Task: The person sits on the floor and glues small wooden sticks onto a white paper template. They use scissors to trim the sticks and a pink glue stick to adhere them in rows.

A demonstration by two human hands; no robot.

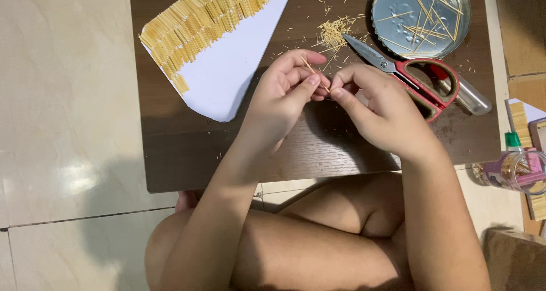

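Both of my hands meet over the middle of a low dark wooden table [182, 149]. My left hand [282, 95] pinches a thin straw-coloured stick [311, 70] between thumb and fingers. My right hand [380, 109] closes its fingertips on the same stick from the right. At the table's far left lies a white card [224, 75], its upper part covered by a dense row of glued sticks [199, 21].
Red-handled scissors [406, 75] lie just right of my hands. A round metal lid [421, 12] holds several loose sticks. Stick trimmings [333, 32] are scattered behind my hands. A clear jar with a green-capped glue bottle [515, 166] stands on the floor at right.
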